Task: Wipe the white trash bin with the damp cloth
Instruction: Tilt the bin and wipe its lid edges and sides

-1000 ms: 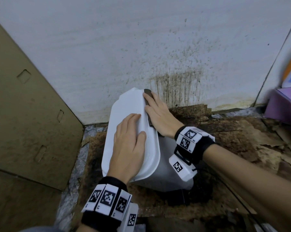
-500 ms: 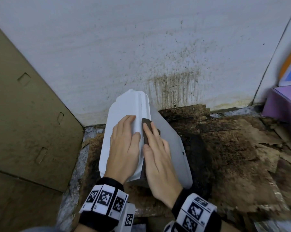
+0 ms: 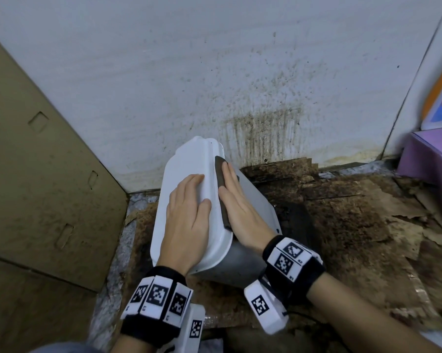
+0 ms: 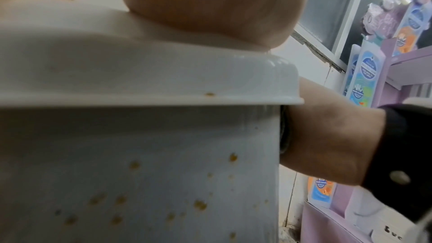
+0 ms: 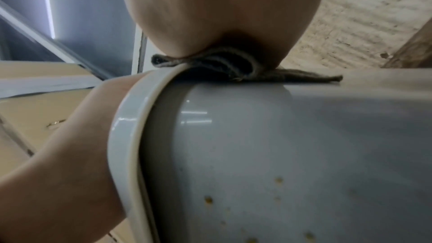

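Observation:
The white trash bin (image 3: 186, 159) stands tilted against the stained wall, its lid toward me. My left hand (image 3: 186, 212) lies flat on the lid with straight fingers. My right hand (image 3: 240, 207) presses the dark grey damp cloth (image 3: 221, 189) flat against the bin's right side, just under the lid rim. In the right wrist view the folded cloth (image 5: 222, 66) is squeezed between palm and bin (image 5: 304, 145). The left wrist view shows yellow-brown spots on the bin's front wall (image 4: 163, 173).
A brown cardboard sheet (image 3: 36, 174) leans at the left. The wall (image 3: 240, 72) behind carries dark drip stains. Wet, torn cardboard (image 3: 354, 212) covers the floor to the right. A purple shelf (image 3: 433, 156) with packaged goods stands at the far right.
My right hand slid the cloth toward me along the bin's right side, then back up toward the wall. The bin's tilt shifted. My left hand stayed on the lid.

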Demonstrator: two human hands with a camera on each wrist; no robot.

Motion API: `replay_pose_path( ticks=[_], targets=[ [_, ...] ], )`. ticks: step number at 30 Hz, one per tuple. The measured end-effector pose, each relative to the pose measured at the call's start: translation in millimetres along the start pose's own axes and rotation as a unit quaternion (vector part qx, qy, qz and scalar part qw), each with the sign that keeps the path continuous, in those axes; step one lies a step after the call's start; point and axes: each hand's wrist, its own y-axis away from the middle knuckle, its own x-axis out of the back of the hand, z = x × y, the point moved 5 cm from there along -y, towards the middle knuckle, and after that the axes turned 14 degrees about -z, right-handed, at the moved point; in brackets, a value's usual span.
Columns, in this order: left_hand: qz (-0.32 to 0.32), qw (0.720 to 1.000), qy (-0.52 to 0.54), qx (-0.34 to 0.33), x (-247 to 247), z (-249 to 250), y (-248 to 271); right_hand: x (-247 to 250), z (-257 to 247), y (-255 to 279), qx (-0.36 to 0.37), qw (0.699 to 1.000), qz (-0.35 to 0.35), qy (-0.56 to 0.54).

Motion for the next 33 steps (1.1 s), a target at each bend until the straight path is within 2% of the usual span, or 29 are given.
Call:
replay_pose_path(
  ticks=[3,6,14,21,28,33],
  targets=[
    [0.003,1.000,-0.003,-0.002,1,0,0,-2,25,5,-0.025,0.998,0.012,-0.047],
    [0.008,1.000,-0.001,-0.006,2,-1,1,-8,53,20,-0.059,0.998,0.008,-0.008],
    [-0.002,1.000,-0.004,-0.013,2,4,-1,-6,107,51,-0.067,0.996,0.054,0.007],
    [-0.001,1.000,-0.010,-0.008,4,2,3,-2,176,84,-0.174,0.976,0.126,-0.026],
    [0.005,1.000,-0.019,-0.015,-2,8,0,-6,169,79,-0.181,0.963,0.186,-0.068],
    [0.007,1.000,-0.023,-0.018,-5,10,-3,-21,112,71,-0.135,0.966,0.198,-0.095]
  ],
)
